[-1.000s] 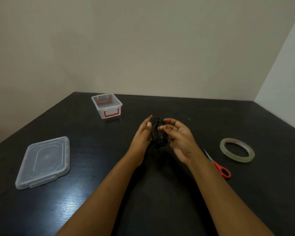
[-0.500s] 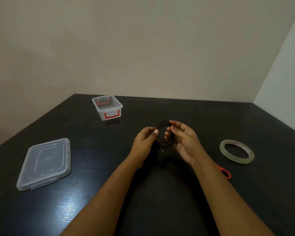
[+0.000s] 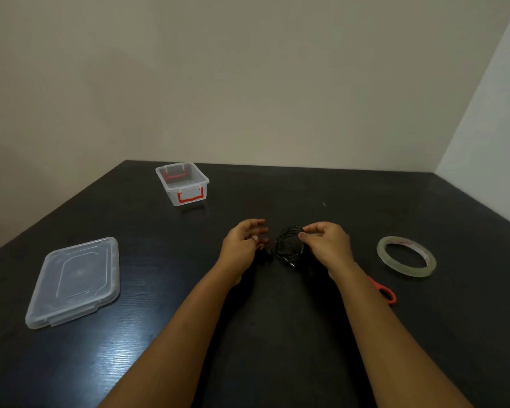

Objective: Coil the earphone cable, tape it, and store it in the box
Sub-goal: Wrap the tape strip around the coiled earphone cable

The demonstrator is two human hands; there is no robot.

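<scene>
- One coil (image 3: 286, 256) mid-table, pinched at its 2 o'clock edge by right hand (image 3: 326, 245).
- Left hand (image 3: 243, 242) loose-fingered, empty, at coil's 9 o'clock.
- Box (image 3: 187, 191) at 11 o'clock; tape (image 3: 407, 270) at 3.

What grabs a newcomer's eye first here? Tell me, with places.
The right hand pinches a coiled black earphone cable at the centre. A clear roll of tape lies to its right; a small clear plastic box with red handles stands open, far left.
</scene>
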